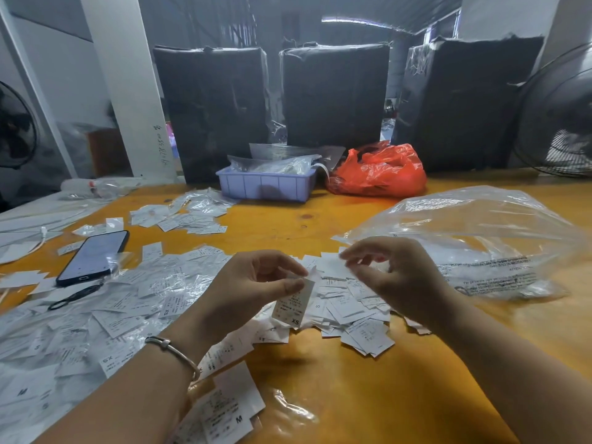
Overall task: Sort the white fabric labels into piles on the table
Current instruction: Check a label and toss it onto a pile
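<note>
Reading from the left, I see a phone [93, 257] lying among loose white labels [112, 318] on the orange desk [352, 395]. My left hand [253, 290] pinches one white label [293, 304] between thumb and forefinger; it hangs below the fingertips, printed side up, marked "XS". Smaller print is too blurred to read. My right hand [394, 277], fingers loosely curled and holding nothing that I can make out, hovers above a label heap [355, 315]. A clear plastic bag [474, 238] lies beyond.

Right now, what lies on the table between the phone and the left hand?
In the head view, scattered white labels on crinkled clear plastic fill the stretch from phone to left hand.
</note>
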